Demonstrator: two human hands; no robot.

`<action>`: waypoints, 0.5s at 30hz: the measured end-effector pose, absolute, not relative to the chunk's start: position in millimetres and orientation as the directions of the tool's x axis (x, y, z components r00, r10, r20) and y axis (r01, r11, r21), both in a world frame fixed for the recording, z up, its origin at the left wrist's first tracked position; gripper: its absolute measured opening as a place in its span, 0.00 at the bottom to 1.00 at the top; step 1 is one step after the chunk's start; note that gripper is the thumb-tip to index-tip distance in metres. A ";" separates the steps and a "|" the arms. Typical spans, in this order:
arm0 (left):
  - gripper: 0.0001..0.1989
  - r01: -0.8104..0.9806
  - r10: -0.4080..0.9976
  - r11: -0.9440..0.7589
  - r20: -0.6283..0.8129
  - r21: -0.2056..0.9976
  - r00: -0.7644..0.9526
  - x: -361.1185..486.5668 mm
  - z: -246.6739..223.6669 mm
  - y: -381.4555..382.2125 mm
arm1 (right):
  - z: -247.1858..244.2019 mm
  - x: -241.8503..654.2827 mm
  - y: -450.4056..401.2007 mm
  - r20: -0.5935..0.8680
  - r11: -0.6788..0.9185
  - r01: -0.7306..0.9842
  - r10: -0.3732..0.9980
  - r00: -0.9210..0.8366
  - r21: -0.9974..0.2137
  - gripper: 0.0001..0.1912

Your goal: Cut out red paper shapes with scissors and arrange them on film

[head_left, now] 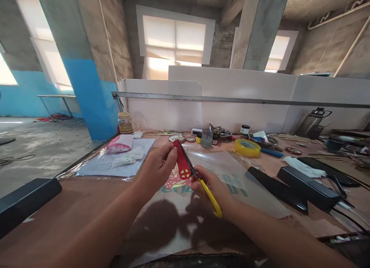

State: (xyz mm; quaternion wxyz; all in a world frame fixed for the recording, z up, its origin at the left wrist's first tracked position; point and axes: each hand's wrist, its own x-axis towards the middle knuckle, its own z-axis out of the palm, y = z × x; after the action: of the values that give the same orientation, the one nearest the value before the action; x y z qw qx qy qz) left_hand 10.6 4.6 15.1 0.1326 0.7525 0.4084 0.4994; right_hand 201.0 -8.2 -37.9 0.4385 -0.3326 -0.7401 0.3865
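A red strip point(182, 160) is pinched in the left grip point(160, 159); beside it, scissors point(210, 196) are clasped in the right grip point(212, 185).

Looks like a pretty bare-bones craft workshop tbh. Raw concrete column point(81, 91) painted blue partway up, bare concrete floor point(60, 144), exposed pipe point(351, 48) along a rough wall point(320, 48). Plus a long counter point(86, 210) loaded with maker stuff: yellow-handled scissors point(204, 187), chunky tape roll point(246, 151), small yellow jar point(199, 138), thin sticks point(289, 136), paper sheets point(92, 168) with line drawings.
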 end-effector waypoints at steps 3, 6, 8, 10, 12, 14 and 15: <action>0.15 0.520 0.727 -0.646 0.658 0.559 0.196 14.1 15.4 3.3 | -29.9 200.6 -16.7 0.418 0.523 0.201 0.815 -0.402 -0.828 0.26; 0.14 0.537 0.708 -0.665 0.667 0.519 0.232 19.3 14.9 0.2 | -25.6 201.3 -20.8 0.430 0.545 0.228 0.807 -0.404 -0.807 0.29; 0.14 0.526 0.704 -0.673 0.667 0.520 0.242 21.8 14.6 -1.8 | -24.6 202.0 -21.5 0.437 0.552 0.219 0.800 -0.411 -0.805 0.32; 0.14 0.514 0.708 -0.673 0.664 0.532 0.240 22.9 14.3 -2.8 | -24.5 202.3 -22.1 0.437 0.549 0.205 0.799 -0.413 -0.810 0.34; 0.14 0.498 0.723 -0.662 0.652 0.560 0.228 23.1 13.5 -2.8 | -24.9 202.1 -22.9 0.431 0.536 0.178 0.802 -0.413 -0.825 0.36; 0.15 0.466 0.745 -0.647 0.631 0.604 0.216 23.1 12.0 -1.7 | -25.6 201.3 -23.7 0.409 0.503 0.143 0.812 -0.417 -0.852 0.37; 0.16 0.446 0.755 -0.639 0.620 0.627 0.212 23.1 11.1 -1.0 | -25.9 200.9 -24.1 0.396 0.484 0.126 0.818 -0.417 -0.866 0.38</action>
State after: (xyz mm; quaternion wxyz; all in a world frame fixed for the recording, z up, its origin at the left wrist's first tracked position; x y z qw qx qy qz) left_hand 23.1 -1.0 11.1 0.1585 0.7621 0.3940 0.4887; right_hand 200.9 -24.1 -25.9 0.4365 -0.3180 -0.7426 0.3962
